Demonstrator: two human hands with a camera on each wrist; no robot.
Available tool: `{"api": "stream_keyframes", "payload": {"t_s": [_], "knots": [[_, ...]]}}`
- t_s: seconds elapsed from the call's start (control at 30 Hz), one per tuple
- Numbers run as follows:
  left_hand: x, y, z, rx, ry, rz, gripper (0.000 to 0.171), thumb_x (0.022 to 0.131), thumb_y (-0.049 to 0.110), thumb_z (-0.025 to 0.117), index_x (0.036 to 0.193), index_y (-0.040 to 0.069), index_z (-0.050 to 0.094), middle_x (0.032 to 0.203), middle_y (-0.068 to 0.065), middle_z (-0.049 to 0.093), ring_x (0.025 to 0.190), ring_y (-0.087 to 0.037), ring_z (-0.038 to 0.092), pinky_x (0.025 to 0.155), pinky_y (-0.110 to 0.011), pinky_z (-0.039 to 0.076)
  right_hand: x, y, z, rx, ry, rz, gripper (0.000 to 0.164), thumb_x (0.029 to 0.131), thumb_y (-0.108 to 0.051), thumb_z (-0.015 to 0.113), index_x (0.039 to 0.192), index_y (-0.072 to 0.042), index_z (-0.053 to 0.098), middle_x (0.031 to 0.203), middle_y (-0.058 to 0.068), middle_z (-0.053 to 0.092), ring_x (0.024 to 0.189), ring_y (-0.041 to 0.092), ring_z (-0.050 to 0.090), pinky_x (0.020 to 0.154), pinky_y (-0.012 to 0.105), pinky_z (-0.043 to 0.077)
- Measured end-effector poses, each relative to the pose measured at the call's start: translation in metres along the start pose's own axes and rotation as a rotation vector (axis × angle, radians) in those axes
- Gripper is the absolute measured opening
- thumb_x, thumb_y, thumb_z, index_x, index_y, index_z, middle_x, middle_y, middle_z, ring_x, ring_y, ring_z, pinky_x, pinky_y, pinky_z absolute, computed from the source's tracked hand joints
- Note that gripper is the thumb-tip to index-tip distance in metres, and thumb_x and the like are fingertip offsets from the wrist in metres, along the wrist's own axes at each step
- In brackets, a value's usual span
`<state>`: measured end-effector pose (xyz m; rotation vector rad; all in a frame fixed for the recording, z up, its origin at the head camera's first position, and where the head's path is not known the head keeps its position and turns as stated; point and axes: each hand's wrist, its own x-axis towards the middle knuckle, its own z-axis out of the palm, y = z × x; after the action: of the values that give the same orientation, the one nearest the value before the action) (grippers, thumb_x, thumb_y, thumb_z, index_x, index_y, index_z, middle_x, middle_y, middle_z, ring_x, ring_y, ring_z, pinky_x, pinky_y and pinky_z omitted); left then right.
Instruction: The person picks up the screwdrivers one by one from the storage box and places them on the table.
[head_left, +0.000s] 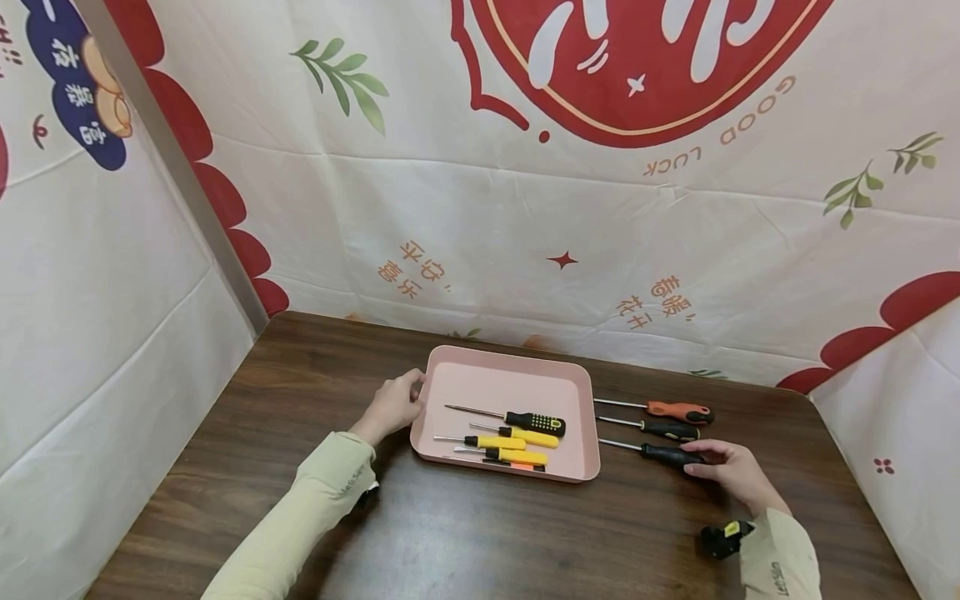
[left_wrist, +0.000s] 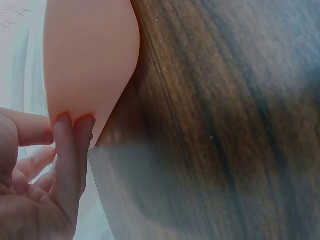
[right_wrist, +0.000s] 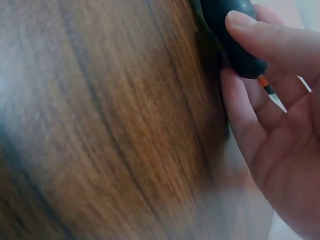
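My left hand (head_left: 393,404) holds the left side of a pink tray (head_left: 510,360); in the left wrist view its fingertips press against the tray's wall (left_wrist: 92,55). In the tray lie a black screwdriver with yellow dots (head_left: 536,423), several yellow-and-black screwdrivers (head_left: 534,437) and, at the front wall, a partly hidden orange-and-black handle (head_left: 525,467). To the right of the tray, my right hand (head_left: 731,471) pinches the handle end of a black screwdriver (head_left: 663,454) between thumb and fingers. The handle (right_wrist: 235,45) shows close up in the right wrist view.
Behind the gripped screwdriver lie another black screwdriver (head_left: 667,430) and an orange-and-black one (head_left: 678,412), shafts pointing at the tray. All rest on a dark wooden table (head_left: 480,542). A printed white cloth (head_left: 480,208) hangs behind the table and along its sides.
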<state>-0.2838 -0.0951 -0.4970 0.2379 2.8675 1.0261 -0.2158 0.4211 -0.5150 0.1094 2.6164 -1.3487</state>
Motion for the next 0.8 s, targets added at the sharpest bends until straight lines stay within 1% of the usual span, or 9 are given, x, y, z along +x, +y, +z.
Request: {"api": "stream_keyframes", "payload": {"t_s": [0.13,0.4,0.63,0.8], "knots": [[-0.0005,0.0009,0.0,-0.002,0.003,0.006,0.034,0.075,0.002,0.06,0.108,0.006,0.057,0.071,-0.002,0.052,0.06,-0.017,0.049,0.054,-0.028,0.039,-0.0004,-0.0013,0.0002,-0.029,0.009,0.001,0.045,0.074,-0.021,0.073,0.109,0.005,0.062,0.093,-0.028,0.055,0.084,-0.011,0.05,0.069,0.019,0.045],[-0.0009,0.0022,-0.001,-0.002,-0.002,-0.004,0.034,0.075,0.002,0.06,0.109,0.006,0.057,0.072,-0.003,0.052,0.061,-0.018,0.049,0.055,-0.029,0.039,0.001,0.0006,-0.0003,-0.049,0.012,0.016,0.048,0.074,-0.024,0.074,0.111,0.004,0.061,0.094,-0.03,0.052,0.085,-0.013,0.047,0.071,0.018,0.043],[-0.0011,0.0017,-0.0012,0.005,0.002,0.0,0.033,0.075,0.002,0.06,0.108,0.006,0.057,0.071,-0.002,0.052,0.06,-0.018,0.049,0.055,-0.029,0.039,-0.0011,-0.0015,0.0013,-0.042,0.04,0.017,0.047,0.072,-0.022,0.075,0.109,0.004,0.062,0.094,-0.027,0.054,0.084,-0.011,0.047,0.07,0.017,0.042],[-0.0016,0.0015,-0.0015,0.007,0.001,-0.001,0.032,0.075,0.002,0.059,0.107,0.006,0.057,0.071,-0.002,0.052,0.06,-0.018,0.049,0.054,-0.028,0.039,-0.0016,-0.002,0.0003,-0.07,0.051,0.036,0.048,0.071,-0.024,0.076,0.109,0.002,0.063,0.096,-0.024,0.056,0.085,-0.013,0.045,0.071,0.015,0.039]]}}
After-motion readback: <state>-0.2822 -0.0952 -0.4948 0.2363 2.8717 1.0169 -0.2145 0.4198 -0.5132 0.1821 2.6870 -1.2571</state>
